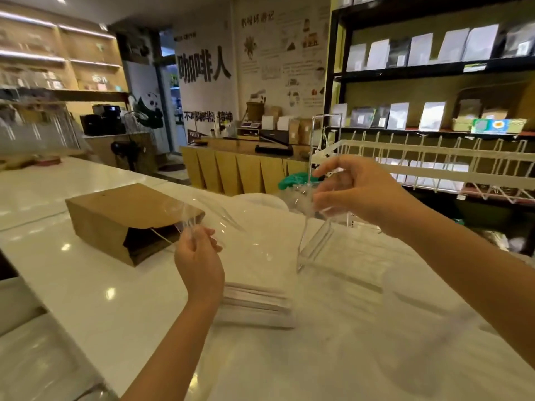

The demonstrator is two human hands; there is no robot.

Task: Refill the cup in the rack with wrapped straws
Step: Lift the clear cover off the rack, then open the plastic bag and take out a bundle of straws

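While both hands pinch it | clear wrapper (231, 218) crinkled, stretched from left hand (199, 256) to right hand (356, 192)

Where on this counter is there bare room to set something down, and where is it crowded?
Bare white counter lies between the brown paper bag and the near edge, left of the left hand. More lies behind the bag. It is crowded around the stack of white paper sheets, the clear acrylic stand and the right hand.

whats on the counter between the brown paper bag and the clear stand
In the head view, the left hand pinching clear plastic wrap, with bare white counter beyond, lies between the brown paper bag and the clear stand.
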